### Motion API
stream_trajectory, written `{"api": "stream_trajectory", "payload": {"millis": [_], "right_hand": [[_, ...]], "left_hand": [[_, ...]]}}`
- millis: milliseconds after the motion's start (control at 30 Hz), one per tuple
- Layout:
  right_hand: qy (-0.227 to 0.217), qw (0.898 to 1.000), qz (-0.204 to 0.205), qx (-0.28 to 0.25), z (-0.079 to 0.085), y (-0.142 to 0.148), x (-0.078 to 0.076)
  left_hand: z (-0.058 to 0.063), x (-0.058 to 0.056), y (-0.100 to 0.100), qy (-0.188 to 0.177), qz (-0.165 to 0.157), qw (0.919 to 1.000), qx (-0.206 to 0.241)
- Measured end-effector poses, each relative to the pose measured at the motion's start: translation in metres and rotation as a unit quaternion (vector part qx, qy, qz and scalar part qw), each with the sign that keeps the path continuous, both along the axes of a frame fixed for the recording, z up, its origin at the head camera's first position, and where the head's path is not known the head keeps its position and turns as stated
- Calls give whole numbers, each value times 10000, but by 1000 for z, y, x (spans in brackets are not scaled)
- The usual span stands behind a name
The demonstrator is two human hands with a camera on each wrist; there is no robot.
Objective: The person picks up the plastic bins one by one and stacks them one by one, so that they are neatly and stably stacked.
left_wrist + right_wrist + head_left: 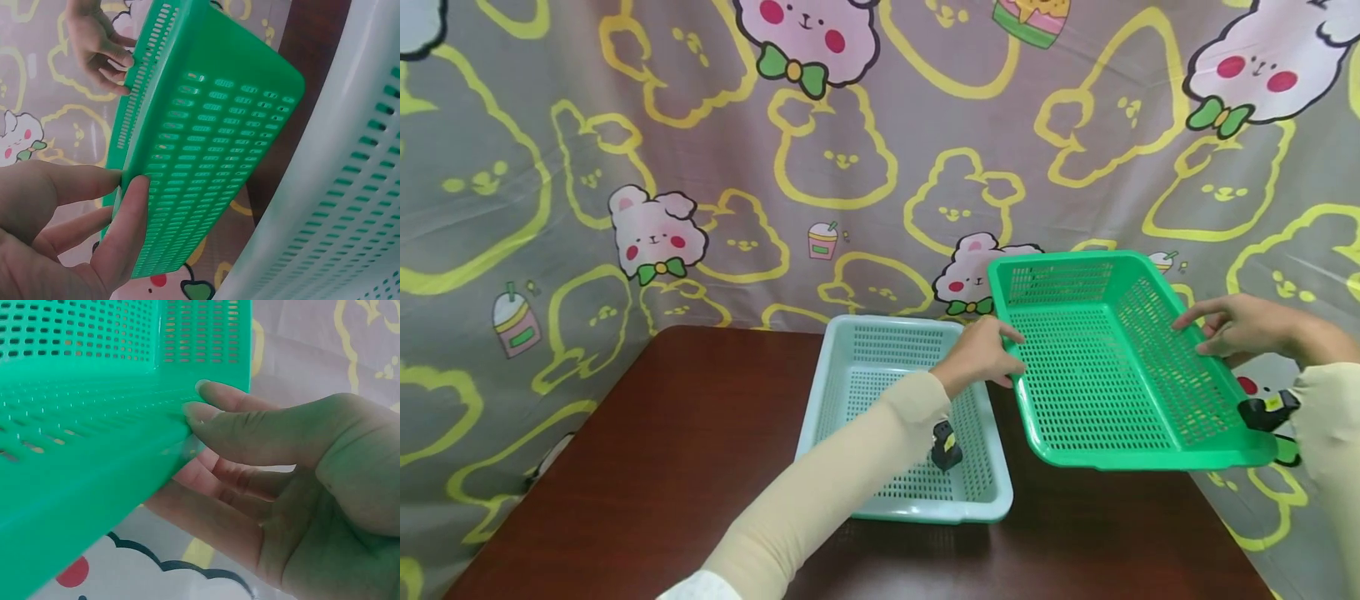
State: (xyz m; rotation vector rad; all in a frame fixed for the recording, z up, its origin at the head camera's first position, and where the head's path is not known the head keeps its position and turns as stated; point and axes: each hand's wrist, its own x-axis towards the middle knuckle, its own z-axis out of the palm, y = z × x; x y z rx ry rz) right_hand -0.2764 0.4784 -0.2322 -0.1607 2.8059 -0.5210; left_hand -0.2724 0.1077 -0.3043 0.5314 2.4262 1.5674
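Note:
A green slotted plastic basket (1082, 375) is held up in the air at the right, tilted so its inside faces the head camera. My left hand (981, 354) pinches its left rim between thumb and fingers, as the left wrist view shows close up at the green rim. On the opposite side, my right hand (1243, 325) grips the right rim, thumb (250, 434) inside and the other fingers underneath. A pale mint basket (831, 367) of similar shape stands on the table beneath my left forearm, which hides part of its inside.
The dark reddish-brown table (700, 417) reaches out to the left of the pale basket and in front of it. A grey curtain (865, 167) printed with yellow outlines and white cartoon animals hangs behind the table and along its sides.

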Motion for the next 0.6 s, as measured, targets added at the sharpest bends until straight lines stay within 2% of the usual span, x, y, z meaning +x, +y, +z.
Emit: {"api": "stream_trajectory", "payload": {"millis": [167, 333, 600], "right_hand": [[-44, 9999, 109, -47, 6, -3, 1], [196, 9996, 168, 84, 10, -5, 0], [340, 9992, 183, 95, 14, -17, -2]], "left_hand": [[7, -5, -8, 52, -55, 10000, 11], [13, -8, -17, 187, -105, 9998, 42], [19, -11, -34, 96, 66, 9999, 107]]}}
